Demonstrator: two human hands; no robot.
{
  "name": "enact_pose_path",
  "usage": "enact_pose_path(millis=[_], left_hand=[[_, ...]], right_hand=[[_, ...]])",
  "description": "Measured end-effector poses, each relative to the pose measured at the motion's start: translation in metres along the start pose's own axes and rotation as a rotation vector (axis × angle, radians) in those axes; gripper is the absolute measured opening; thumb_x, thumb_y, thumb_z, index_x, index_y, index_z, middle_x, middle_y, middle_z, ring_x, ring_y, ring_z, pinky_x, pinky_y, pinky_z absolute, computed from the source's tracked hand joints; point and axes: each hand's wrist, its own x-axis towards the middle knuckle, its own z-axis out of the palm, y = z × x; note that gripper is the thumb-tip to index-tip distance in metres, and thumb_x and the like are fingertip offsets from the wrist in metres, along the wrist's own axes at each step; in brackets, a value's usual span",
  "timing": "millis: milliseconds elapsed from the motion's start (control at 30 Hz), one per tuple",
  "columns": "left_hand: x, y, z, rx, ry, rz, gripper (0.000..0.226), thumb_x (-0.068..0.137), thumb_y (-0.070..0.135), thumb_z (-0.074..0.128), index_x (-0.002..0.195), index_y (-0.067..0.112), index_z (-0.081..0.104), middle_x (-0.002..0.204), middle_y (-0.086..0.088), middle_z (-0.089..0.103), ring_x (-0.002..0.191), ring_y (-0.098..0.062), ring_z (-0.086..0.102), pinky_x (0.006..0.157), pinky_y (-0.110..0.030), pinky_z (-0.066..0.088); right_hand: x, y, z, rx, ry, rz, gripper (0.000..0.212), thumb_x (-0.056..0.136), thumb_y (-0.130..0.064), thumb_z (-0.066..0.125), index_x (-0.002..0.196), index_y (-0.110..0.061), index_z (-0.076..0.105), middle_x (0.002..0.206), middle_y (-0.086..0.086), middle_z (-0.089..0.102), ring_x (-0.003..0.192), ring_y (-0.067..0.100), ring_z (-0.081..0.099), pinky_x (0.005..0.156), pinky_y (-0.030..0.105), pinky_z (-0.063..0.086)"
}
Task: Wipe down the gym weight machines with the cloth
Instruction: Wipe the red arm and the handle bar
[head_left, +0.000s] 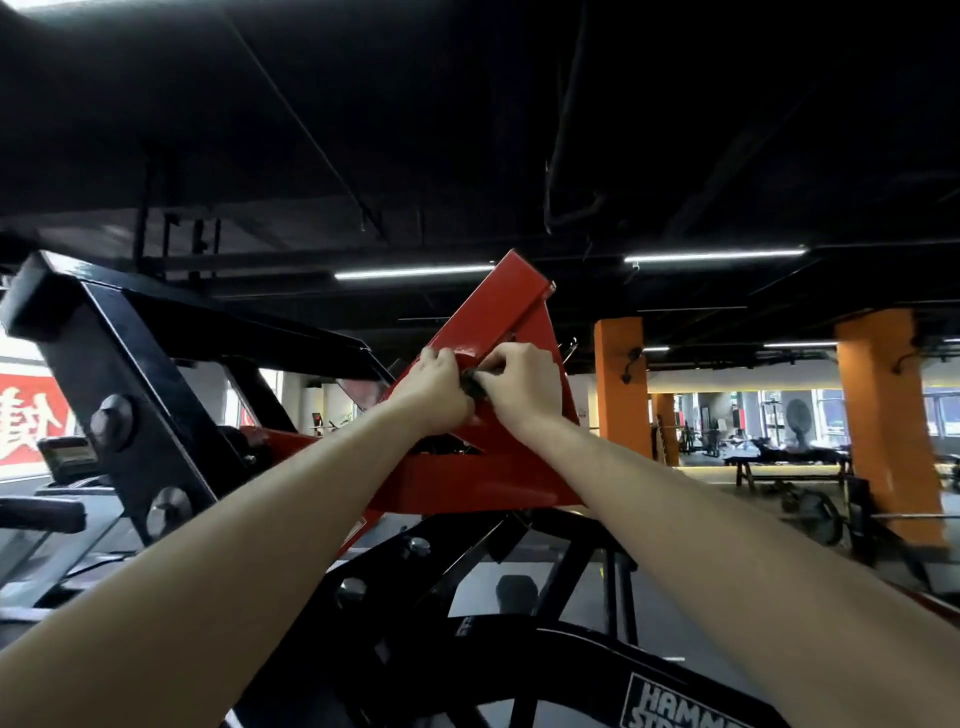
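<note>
A weight machine with a black frame (119, 364) and a red lever arm (493, 312) fills the middle of the head view. Both my arms reach up to the red arm. My left hand (434, 389) and my right hand (514, 384) are pressed together on its sloping face. Between the fingers of both hands a small dark cloth (474, 383) is pinched; most of it is hidden by the fingers. The red arm's upper end rises above my hands.
Black frame beams with bolts run at left and below, with a maker's label (691, 701) at the bottom. Two orange pillars (621, 384) (883, 415) stand at right, with benches and other gym gear behind. A red wall banner (26, 415) is at far left.
</note>
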Motion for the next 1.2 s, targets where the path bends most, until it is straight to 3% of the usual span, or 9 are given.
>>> enact_pose_path(millis=[100,233,467,567,700,867,1067,1133,1200], left_hand=[[0.001,0.012,-0.006,-0.067,0.079,0.082,0.063,0.087,0.024,0.068,0.144,0.018,0.044,0.141,-0.005,0.044,0.133,-0.027,0.048,0.101,-0.038,0.045],[0.006,0.031,-0.013,-0.103,0.142,0.178,0.082,0.086,0.011,0.060,0.160,0.026,0.027,0.159,-0.003,0.029,0.146,-0.024,0.028,0.115,-0.041,0.036],[0.028,0.047,0.001,0.000,0.223,0.185,0.093,0.085,0.017,0.063,0.163,0.016,0.012,0.163,-0.006,0.009,0.148,-0.032,0.016,0.119,-0.044,0.034],[0.033,0.041,0.003,0.072,0.210,0.216,0.099,0.087,0.018,0.065,0.165,0.017,0.004,0.166,-0.005,0.001,0.152,-0.031,0.010,0.120,-0.043,0.034],[0.032,0.036,0.006,0.049,0.177,0.229,0.098,0.088,0.020,0.065,0.165,0.016,0.005,0.166,-0.003,0.001,0.151,-0.030,0.009,0.120,-0.044,0.033],[0.033,0.037,0.008,0.057,0.189,0.241,0.100,0.086,0.018,0.066,0.165,0.016,0.005,0.166,-0.003,0.001,0.151,-0.030,0.010,0.119,-0.042,0.036],[0.034,0.038,0.003,0.060,0.205,0.223,0.098,0.086,0.018,0.066,0.165,0.016,0.008,0.167,-0.003,0.002,0.152,-0.031,0.010,0.117,-0.042,0.036],[0.032,0.038,0.005,0.069,0.187,0.215,0.100,0.085,0.019,0.066,0.165,0.018,0.006,0.168,-0.002,0.000,0.153,-0.030,0.007,0.117,-0.043,0.037],[0.030,0.037,0.007,0.085,0.164,0.213,0.102,0.085,0.021,0.067,0.165,0.020,0.004,0.169,-0.001,-0.003,0.155,-0.029,0.005,0.118,-0.044,0.036]], right_hand=[[-0.010,0.005,-0.030,0.040,0.056,-0.131,0.002,0.090,-0.025,0.077,0.091,-0.022,0.077,0.087,-0.011,0.075,0.078,0.003,0.068,0.071,0.030,0.059],[0.003,0.017,-0.068,-0.105,0.315,-0.293,0.003,0.096,-0.017,0.070,0.097,-0.018,0.072,0.099,-0.011,0.066,0.086,0.003,0.063,0.071,0.020,0.055],[0.038,0.033,-0.047,-0.412,0.259,-0.447,0.011,0.098,-0.019,0.068,0.097,-0.013,0.077,0.103,-0.002,0.064,0.097,0.015,0.056,0.076,0.036,0.056],[0.052,0.036,-0.045,-0.395,0.302,-0.425,0.012,0.098,-0.022,0.069,0.099,-0.012,0.076,0.104,-0.001,0.062,0.097,0.016,0.055,0.080,0.034,0.055],[0.057,0.038,-0.043,-0.244,0.377,-0.289,0.011,0.095,-0.023,0.071,0.098,-0.012,0.069,0.105,-0.002,0.058,0.097,0.013,0.054,0.071,0.024,0.052],[0.056,0.028,-0.027,-0.004,0.517,-0.064,0.009,0.095,-0.022,0.070,0.098,-0.015,0.066,0.106,-0.004,0.059,0.100,0.012,0.055,0.079,0.027,0.054],[0.056,0.037,-0.030,-0.432,0.345,-0.492,0.006,0.095,-0.015,0.071,0.095,-0.009,0.073,0.102,0.002,0.064,0.098,0.019,0.057,0.076,0.036,0.056],[0.060,0.038,-0.038,-0.436,0.277,-0.527,0.007,0.095,-0.017,0.070,0.095,-0.011,0.074,0.102,0.000,0.063,0.098,0.017,0.055,0.075,0.034,0.056],[0.060,0.039,-0.041,-0.332,0.276,-0.439,0.007,0.094,-0.018,0.071,0.097,-0.012,0.073,0.103,-0.003,0.062,0.099,0.014,0.054,0.073,0.027,0.053]])
